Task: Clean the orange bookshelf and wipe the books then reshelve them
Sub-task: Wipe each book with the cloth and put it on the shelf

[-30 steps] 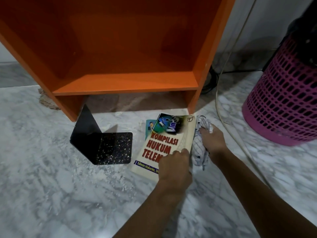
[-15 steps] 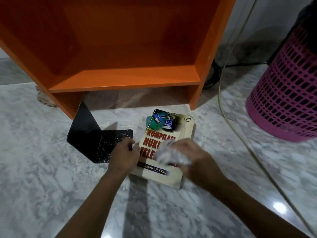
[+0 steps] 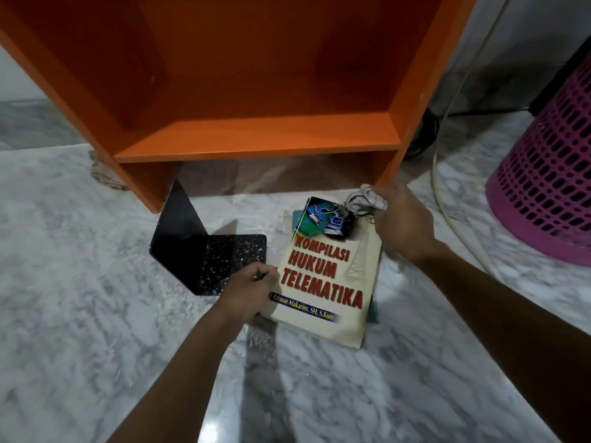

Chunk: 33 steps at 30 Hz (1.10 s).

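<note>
Head view: on the marble floor at centre frame, the left hand grips a book by its lower-left edge while the right hand, clutching a crumpled cloth, presses at its upper-right corner. Wiping looks under way; next, likely a lift onto the orange bookshelf above.

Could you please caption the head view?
Left hand holds cream paperback book on marble floor; right hand presses grey cloth to it.
</note>
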Tool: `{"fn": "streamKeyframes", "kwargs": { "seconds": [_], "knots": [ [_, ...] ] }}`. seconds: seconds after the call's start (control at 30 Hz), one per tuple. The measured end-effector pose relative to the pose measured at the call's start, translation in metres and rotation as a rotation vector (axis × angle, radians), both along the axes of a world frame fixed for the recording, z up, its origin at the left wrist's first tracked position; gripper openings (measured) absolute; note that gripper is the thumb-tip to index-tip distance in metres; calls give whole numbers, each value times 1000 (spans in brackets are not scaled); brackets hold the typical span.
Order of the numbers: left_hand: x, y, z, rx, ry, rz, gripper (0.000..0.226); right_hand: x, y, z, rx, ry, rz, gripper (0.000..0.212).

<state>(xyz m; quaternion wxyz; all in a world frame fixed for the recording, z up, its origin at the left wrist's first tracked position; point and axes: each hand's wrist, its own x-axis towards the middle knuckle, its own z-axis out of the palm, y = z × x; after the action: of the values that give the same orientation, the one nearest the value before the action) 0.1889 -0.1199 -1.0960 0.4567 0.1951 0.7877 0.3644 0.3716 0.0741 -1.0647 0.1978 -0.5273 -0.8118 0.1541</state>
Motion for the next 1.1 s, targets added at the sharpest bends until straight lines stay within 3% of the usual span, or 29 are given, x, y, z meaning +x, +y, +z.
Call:
{"fn": "streamKeyframes", "kwargs": {
  "seconds": [0.1, 0.23, 0.3, 0.37, 0.47, 0.57, 0.63, 0.77, 0.9, 0.97, 1.03, 1.1],
  "knots": [
    [0, 2, -3, -31, -83, 56, 18, -20, -16, 16, 111, 33, 150, 46],
    [-5, 7, -7, -57, -352, 308, 49, -45, -76, 12, 129, -95, 777, 52],
    [-10, 8, -10, -42, -419, 349, 62, -51, -87, -6, 114, -162, 967, 58],
    [-11, 6, -10, -57, -422, 334, 66, -57, -76, -19, 80, -139, 890, 59],
    [-8, 2, -8, -40, -405, 294, 62, -67, -33, -26, 152, -101, 478, 54],
    [-6, 0, -7, -38, -385, 295, 59, -68, 26, -33, -23, -98, 35, 37],
    [-7, 0, -8, -51, -368, 302, 57, -62, 37, -24, -70, -26, -86, 33],
    [-7, 0, -8, -26, -367, 287, 66, -45, -24, 3, 118, 41, 206, 46],
    [-9, 0, -10, -22, -399, 281, 72, -18, -114, -12, 199, 28, 840, 45],
    [-7, 2, -9, -54, -314, 223, 63, -3, -126, -32, 234, 35, 1019, 46],
    [-4, 4, -7, -55, -221, 152, 51, 6, -112, -40, 236, 59, 903, 55],
    [0, 3, -4, -20, -164, 60, 39, 9, -81, -39, 166, 66, 537, 55]
  ]
}}
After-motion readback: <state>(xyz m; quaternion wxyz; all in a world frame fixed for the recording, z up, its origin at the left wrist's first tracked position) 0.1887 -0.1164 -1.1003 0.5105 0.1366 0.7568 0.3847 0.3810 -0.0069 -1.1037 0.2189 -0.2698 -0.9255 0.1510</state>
